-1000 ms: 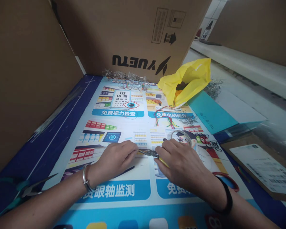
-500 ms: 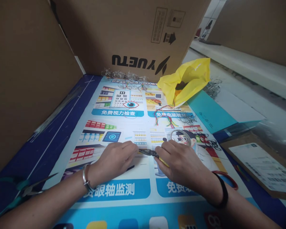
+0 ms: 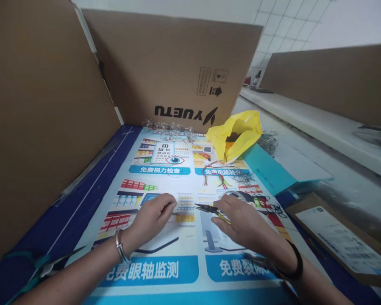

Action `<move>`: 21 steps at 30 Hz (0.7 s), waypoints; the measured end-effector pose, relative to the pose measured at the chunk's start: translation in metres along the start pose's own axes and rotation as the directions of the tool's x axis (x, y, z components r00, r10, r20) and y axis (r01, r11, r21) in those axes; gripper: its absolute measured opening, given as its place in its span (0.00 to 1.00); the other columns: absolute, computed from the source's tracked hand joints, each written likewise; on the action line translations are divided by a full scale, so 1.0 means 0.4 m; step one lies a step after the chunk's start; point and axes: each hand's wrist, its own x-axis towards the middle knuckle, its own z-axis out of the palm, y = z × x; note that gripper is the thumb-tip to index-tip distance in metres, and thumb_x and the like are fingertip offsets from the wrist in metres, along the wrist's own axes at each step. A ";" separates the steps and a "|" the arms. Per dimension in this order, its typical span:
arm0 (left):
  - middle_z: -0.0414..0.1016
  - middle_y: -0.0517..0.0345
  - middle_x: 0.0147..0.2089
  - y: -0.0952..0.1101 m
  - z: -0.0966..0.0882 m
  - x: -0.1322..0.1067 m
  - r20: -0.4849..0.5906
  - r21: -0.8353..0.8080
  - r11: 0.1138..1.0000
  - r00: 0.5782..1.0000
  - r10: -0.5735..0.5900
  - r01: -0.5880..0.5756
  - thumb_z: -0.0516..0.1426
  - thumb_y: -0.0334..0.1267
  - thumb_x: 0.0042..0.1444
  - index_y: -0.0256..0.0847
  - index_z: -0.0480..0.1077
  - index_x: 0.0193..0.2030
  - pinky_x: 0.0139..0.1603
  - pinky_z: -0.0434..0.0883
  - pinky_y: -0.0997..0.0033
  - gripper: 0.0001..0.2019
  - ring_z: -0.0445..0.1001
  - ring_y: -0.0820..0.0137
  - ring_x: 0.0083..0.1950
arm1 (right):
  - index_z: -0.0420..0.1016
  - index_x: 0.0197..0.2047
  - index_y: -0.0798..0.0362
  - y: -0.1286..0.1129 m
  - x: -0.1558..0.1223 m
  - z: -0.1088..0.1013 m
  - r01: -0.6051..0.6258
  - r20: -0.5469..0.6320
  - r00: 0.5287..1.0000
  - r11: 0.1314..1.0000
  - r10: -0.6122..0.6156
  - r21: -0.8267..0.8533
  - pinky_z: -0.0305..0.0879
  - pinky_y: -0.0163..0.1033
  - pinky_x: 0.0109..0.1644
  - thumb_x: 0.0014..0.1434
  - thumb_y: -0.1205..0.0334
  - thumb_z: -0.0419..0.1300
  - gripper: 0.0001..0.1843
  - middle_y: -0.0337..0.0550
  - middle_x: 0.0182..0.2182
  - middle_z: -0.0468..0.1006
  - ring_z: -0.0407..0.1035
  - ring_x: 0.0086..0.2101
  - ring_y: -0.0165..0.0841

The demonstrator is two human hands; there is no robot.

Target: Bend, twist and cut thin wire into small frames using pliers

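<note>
My right hand (image 3: 236,215) is wrapped round a pair of needle-nose pliers (image 3: 209,208) with yellow handles, their dark jaws pointing left and slightly parted. Across a small gap, my left hand (image 3: 155,215) is closed in a pinch; whatever its fingertips hold is hidden or too small to make out. Both hands are over a printed poster (image 3: 190,250) with pictures and Chinese lettering. Beyond them lie red, green and yellow threads (image 3: 222,182) and a small tangle of thin wire (image 3: 243,178). Black and red loops (image 3: 274,207) rest to the right of my right hand.
Teal-handled scissors (image 3: 34,275) lie open beside my left forearm. A yellow bag (image 3: 237,131) stands at the back right, near a turquoise box (image 3: 269,169). Clear, wiry pieces (image 3: 174,131) lie along a cardboard wall (image 3: 165,63). A labelled brown package (image 3: 339,237) is on the right.
My hands have moved apart, and the plier tips have come away from my left fingers. The jaws now look slightly parted. The view has tilted upward.
</note>
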 end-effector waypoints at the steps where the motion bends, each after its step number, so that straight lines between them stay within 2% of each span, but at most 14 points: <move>1: 0.69 0.62 0.29 -0.002 -0.004 0.005 -0.019 -0.054 0.997 0.999 -0.047 0.046 0.47 0.36 0.61 0.41 0.65 0.32 0.32 0.62 0.74 0.09 0.66 0.73 0.30 | 0.72 0.43 0.55 0.007 -0.004 0.008 -0.022 0.008 1.000 1.000 0.022 -0.014 0.60 0.44 0.44 0.61 0.55 0.51 0.16 0.51 0.39 0.73 0.66 0.41 0.42; 4: 0.65 0.63 0.27 -0.008 -0.018 0.017 -0.040 -0.197 0.966 0.983 -0.177 0.166 0.48 0.38 0.60 0.41 0.64 0.30 0.31 0.61 0.75 0.09 0.64 0.73 0.29 | 0.72 0.45 0.56 0.017 -0.019 0.045 -0.020 0.016 1.000 0.999 0.021 -0.037 0.58 0.52 0.49 0.59 0.54 0.54 0.17 0.54 0.43 0.73 0.65 0.45 0.46; 7: 0.62 0.65 0.25 -0.002 -0.037 0.029 -0.017 -0.291 0.923 0.963 -0.270 0.254 0.50 0.39 0.58 0.40 0.64 0.29 0.29 0.59 0.76 0.09 0.61 0.74 0.27 | 0.68 0.54 0.56 0.012 -0.029 0.059 0.062 -0.012 0.998 0.998 -0.062 -0.008 0.53 0.59 0.54 0.53 0.50 0.59 0.28 0.59 0.53 0.68 0.59 0.53 0.53; 8: 0.61 0.65 0.24 0.003 -0.045 0.035 0.006 -0.321 0.907 0.958 -0.286 0.273 0.50 0.39 0.57 0.40 0.64 0.29 0.28 0.58 0.76 0.08 0.60 0.74 0.26 | 0.68 0.55 0.56 0.009 -0.024 0.053 0.083 -0.023 0.996 0.996 -0.082 0.025 0.53 0.59 0.55 0.54 0.50 0.59 0.28 0.59 0.54 0.67 0.58 0.54 0.53; 10: 0.60 0.66 0.23 0.016 -0.058 0.054 0.059 -0.386 0.875 0.954 -0.294 0.293 0.52 0.39 0.56 0.40 0.65 0.28 0.26 0.57 0.76 0.08 0.58 0.75 0.24 | 0.70 0.52 0.55 0.001 0.003 0.030 0.087 -0.071 0.994 0.985 -0.077 0.147 0.57 0.53 0.53 0.58 0.54 0.54 0.21 0.57 0.52 0.70 0.62 0.51 0.48; 12: 0.60 0.66 0.23 0.027 -0.066 0.081 0.089 -0.456 0.839 0.953 -0.290 0.298 0.54 0.38 0.54 0.40 0.66 0.28 0.26 0.55 0.76 0.07 0.57 0.76 0.24 | 0.72 0.50 0.55 -0.009 0.058 0.005 0.025 -0.149 0.989 0.942 0.027 0.336 0.63 0.45 0.48 0.61 0.56 0.51 0.18 0.52 0.47 0.74 0.68 0.45 0.40; 15: 0.62 0.66 0.22 0.030 -0.063 0.130 0.122 -0.622 0.731 0.956 -0.266 0.282 0.59 0.37 0.49 0.39 0.68 0.25 0.24 0.53 0.77 0.06 0.57 0.77 0.24 | 0.75 0.41 0.52 -0.024 0.170 -0.016 0.063 -0.172 0.984 0.800 0.050 0.597 0.64 0.37 0.37 0.58 0.57 0.54 0.13 0.45 0.36 0.78 0.71 0.34 0.34; 17: 0.62 0.66 0.21 0.021 -0.054 0.161 0.117 -0.687 0.674 0.956 -0.269 0.273 0.60 0.36 0.47 0.38 0.67 0.23 0.23 0.52 0.78 0.08 0.57 0.78 0.22 | 0.75 0.29 0.54 -0.032 0.241 -0.016 0.020 -0.071 0.996 0.613 0.059 0.790 0.60 0.33 0.28 0.55 0.57 0.57 0.10 0.39 0.21 0.74 0.67 0.22 0.29; 18: 0.62 0.66 0.20 0.013 -0.049 0.173 0.106 -0.715 0.646 0.954 -0.280 0.269 0.60 0.37 0.48 0.38 0.67 0.23 0.22 0.52 0.78 0.09 0.56 0.78 0.21 | 0.73 0.24 0.54 -0.035 0.272 -0.013 -0.022 -0.044 0.992 0.503 0.119 0.864 0.58 0.32 0.24 0.53 0.57 0.58 0.11 0.36 0.16 0.70 0.64 0.18 0.27; 21: 0.65 0.64 0.23 -0.018 -0.036 0.198 0.076 -0.810 0.529 0.940 -0.332 0.252 0.57 0.44 0.52 0.38 0.67 0.28 0.23 0.58 0.78 0.11 0.58 0.79 0.20 | 0.69 0.23 0.54 -0.036 0.341 0.004 -0.036 -0.052 0.974 0.378 0.220 0.925 0.54 0.31 0.20 0.52 0.57 0.57 0.11 0.35 0.18 0.69 0.60 0.16 0.24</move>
